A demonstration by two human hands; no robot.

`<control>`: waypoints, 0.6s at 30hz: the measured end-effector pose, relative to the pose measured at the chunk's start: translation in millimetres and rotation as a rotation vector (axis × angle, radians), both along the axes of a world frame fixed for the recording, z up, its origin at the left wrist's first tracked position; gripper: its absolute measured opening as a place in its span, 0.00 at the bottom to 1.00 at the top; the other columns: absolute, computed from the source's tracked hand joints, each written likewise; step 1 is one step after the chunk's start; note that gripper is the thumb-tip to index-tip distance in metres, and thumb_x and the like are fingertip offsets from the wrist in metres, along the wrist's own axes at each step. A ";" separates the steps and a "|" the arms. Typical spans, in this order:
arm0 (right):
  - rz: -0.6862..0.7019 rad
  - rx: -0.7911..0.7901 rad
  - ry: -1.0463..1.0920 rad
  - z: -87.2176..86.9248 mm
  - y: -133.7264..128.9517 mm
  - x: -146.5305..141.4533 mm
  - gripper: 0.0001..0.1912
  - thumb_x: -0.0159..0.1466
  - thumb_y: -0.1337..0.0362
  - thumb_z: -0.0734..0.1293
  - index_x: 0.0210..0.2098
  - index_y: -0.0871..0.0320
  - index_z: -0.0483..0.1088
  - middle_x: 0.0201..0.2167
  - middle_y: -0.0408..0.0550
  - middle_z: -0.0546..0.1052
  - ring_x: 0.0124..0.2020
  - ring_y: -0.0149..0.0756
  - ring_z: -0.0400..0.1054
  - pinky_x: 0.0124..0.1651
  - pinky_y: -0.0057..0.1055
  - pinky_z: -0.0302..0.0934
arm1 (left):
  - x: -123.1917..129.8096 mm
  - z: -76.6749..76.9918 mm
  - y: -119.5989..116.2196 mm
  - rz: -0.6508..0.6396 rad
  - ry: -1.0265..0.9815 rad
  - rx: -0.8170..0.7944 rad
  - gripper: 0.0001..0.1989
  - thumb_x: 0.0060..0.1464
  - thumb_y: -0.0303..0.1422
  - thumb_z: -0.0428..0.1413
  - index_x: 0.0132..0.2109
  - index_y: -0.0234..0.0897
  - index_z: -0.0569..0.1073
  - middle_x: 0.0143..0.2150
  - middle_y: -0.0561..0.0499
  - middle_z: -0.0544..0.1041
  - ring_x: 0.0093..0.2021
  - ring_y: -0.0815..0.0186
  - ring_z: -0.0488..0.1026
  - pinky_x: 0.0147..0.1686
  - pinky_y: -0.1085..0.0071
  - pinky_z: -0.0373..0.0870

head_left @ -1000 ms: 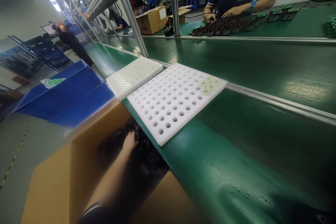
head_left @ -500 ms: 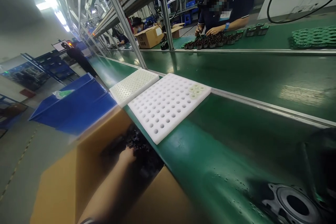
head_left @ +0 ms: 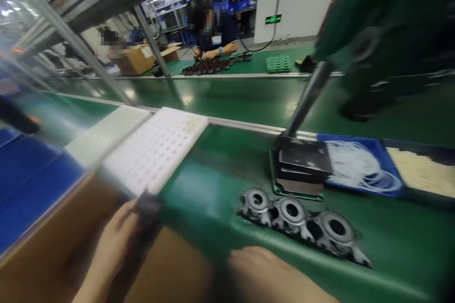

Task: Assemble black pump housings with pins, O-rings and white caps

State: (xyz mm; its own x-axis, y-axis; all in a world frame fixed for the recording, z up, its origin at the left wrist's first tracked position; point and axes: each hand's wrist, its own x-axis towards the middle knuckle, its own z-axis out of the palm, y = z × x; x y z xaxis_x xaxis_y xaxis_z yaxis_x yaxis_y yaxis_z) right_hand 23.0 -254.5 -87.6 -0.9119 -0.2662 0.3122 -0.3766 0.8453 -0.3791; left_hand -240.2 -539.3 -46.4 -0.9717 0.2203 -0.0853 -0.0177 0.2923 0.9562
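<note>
My left hand (head_left: 119, 232), closed round a blurred dark part (head_left: 148, 206), is above the cardboard box (head_left: 177, 260) at the edge of the green bench. My right hand (head_left: 254, 262) is at the bench's front edge, its fingers smeared by motion. Just beyond it stand three grey metal housings (head_left: 292, 210) with round openings, side by side. A white tray with rows of holes (head_left: 156, 144) lies past my left hand, with some pale rings (head_left: 194, 124) in its far right corner.
A black box (head_left: 304, 158) stands by a metal post. Right of it are a blue tray of white rings (head_left: 355, 165) and a tray of cream-coloured pieces (head_left: 423, 170). Across the conveyor (head_left: 220, 99) a person (head_left: 216, 28) works. A second white tray (head_left: 110, 132) lies left.
The view has swung right. My left hand has come up out of the cardboard box with a dark part. My right hand and the row of housings have come into view.
</note>
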 end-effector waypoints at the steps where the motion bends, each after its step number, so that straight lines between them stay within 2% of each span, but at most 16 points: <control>1: -0.003 -0.026 -0.038 -1.4 -1.7 -0.4 0.18 0.71 0.64 0.62 0.59 0.56 0.67 0.55 0.45 0.75 0.54 0.33 0.69 0.60 0.26 0.60 | 4.5 -1.0 27.1 -0.084 0.155 -0.129 0.22 0.38 0.48 0.69 0.39 0.43 0.78 0.48 0.47 0.78 0.51 0.48 0.75 0.43 0.58 0.79; 2: 0.010 -0.050 -0.066 -4.8 -3.2 -0.3 0.17 0.71 0.64 0.62 0.59 0.57 0.67 0.55 0.46 0.74 0.55 0.33 0.67 0.61 0.27 0.60 | 10.0 -2.1 53.3 -0.179 0.360 -0.284 0.22 0.35 0.48 0.70 0.37 0.43 0.78 0.51 0.46 0.76 0.52 0.48 0.74 0.43 0.60 0.78; 4: 0.040 -0.077 -0.090 -14.5 -5.3 1.2 0.17 0.71 0.65 0.62 0.58 0.57 0.68 0.57 0.48 0.72 0.58 0.35 0.64 0.62 0.29 0.57 | 22.9 -3.6 98.8 -0.374 0.676 -0.567 0.22 0.41 0.50 0.68 0.40 0.42 0.76 0.58 0.44 0.71 0.48 0.51 0.76 0.37 0.62 0.79; 7: 0.089 -0.081 -0.064 -27.2 -7.5 3.7 0.15 0.70 0.66 0.63 0.55 0.57 0.71 0.59 0.48 0.70 0.60 0.36 0.62 0.64 0.31 0.54 | 39.6 -3.3 142.6 -0.593 0.901 -0.765 0.25 0.48 0.50 0.64 0.48 0.41 0.71 0.64 0.38 0.66 0.39 0.55 0.80 0.30 0.65 0.78; 12: 0.074 -0.097 -0.052 -33.0 -11.1 1.9 0.10 0.70 0.64 0.63 0.46 0.59 0.75 0.56 0.49 0.71 0.59 0.37 0.62 0.64 0.33 0.53 | 50.1 2.1 168.0 -0.799 1.018 -0.843 0.27 0.49 0.50 0.63 0.50 0.41 0.67 0.64 0.37 0.67 0.37 0.56 0.81 0.33 0.63 0.79; 15: 0.087 -0.090 -0.053 -32.2 -11.5 1.0 0.10 0.70 0.63 0.64 0.42 0.58 0.76 0.56 0.48 0.71 0.58 0.38 0.61 0.64 0.34 0.52 | 51.4 4.3 173.0 -0.855 1.032 -0.836 0.25 0.49 0.48 0.63 0.49 0.40 0.67 0.64 0.37 0.67 0.41 0.53 0.81 0.34 0.62 0.80; 18: 0.092 -0.089 -0.055 -31.8 -11.4 1.4 0.09 0.69 0.63 0.64 0.42 0.58 0.77 0.57 0.49 0.70 0.59 0.38 0.61 0.64 0.35 0.51 | 52.0 4.7 175.6 -0.876 1.035 -0.813 0.25 0.48 0.48 0.64 0.47 0.38 0.68 0.63 0.35 0.68 0.45 0.51 0.81 0.36 0.61 0.80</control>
